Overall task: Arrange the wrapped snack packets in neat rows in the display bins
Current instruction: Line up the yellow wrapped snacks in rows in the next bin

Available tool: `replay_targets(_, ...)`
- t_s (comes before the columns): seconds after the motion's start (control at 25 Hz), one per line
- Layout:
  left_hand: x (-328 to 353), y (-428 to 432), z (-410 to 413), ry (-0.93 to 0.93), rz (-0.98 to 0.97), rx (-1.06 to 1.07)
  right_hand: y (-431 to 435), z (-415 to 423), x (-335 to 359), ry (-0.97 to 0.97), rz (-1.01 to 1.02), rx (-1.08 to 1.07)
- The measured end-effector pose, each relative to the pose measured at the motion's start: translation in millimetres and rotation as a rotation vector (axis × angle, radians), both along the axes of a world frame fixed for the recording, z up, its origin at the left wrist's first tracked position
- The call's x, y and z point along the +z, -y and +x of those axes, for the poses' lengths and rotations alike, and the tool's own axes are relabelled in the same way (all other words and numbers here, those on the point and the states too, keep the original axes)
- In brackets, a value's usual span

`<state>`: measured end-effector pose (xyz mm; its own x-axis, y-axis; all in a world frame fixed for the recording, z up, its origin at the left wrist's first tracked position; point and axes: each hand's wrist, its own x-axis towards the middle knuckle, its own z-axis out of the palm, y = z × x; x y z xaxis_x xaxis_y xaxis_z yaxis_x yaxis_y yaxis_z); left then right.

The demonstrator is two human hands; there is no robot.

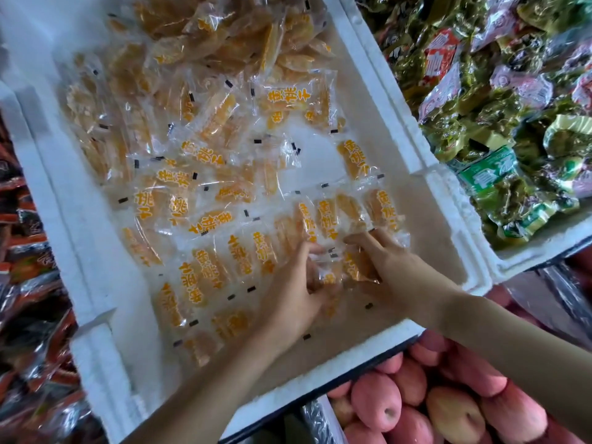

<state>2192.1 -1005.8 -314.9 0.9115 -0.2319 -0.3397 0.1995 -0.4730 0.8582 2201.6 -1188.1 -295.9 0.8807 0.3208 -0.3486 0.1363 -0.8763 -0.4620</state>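
A white foam bin (445,238) holds several clear packets of yellow dried fruit with orange lettering. A loose heap of packets (198,59) fills the far part. Nearer me, a row of packets (224,267) lies side by side, slanting up to the right. My left hand (294,283) and my right hand (390,267) meet at the row's right end. Both pinch the same small bunch of packets (349,270) between them, and their fingers partly hide it.
To the right stands another foam bin (544,248) full of green and pink packets (512,91). Pink apples (448,405) lie below the near edge. Dark red and black packets (28,299) line the left side.
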Motion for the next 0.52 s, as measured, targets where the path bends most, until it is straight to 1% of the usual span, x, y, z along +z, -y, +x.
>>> replay_targets(0.04,-3.8,0.3,-2.6,0.042,0.054,-0.027,-1.1,-1.7,-0.4,0.017,-0.046,0.018)
replay_targets(0.16,-6.7,-3.9,-4.6,0.275,0.303,-0.194,-2.8,-0.8,7.4,0.135,-0.166,0.065)
replay_targets(0.24,-5.3,-6.1,-3.5,0.359,0.408,-0.258,-6.0,2.2,13.3,0.179,-0.317,0.118)
replay_targets(0.32,-2.5,-7.4,-5.4,0.441,0.485,-0.278,-5.4,6.0,19.0,0.197,-0.381,0.157)
replay_targets(0.36,-0.3,-9.3,-6.1,0.503,0.509,-0.269,-6.2,7.9,23.4,0.196,-0.373,0.175)
replay_targets(0.4,3.0,-11.9,-5.8,0.568,0.511,-0.251,-7.9,10.4,25.4,0.241,-0.321,0.171)
replay_targets(0.44,8.9,-16.1,-3.5,0.617,0.486,-0.229,-11.3,15.1,27.0,0.289,-0.237,0.152)
replay_targets(0.52,22.6,-29.7,9.4,0.675,0.406,-0.155,-28.9,34.2,34.1,0.267,-0.046,0.027)
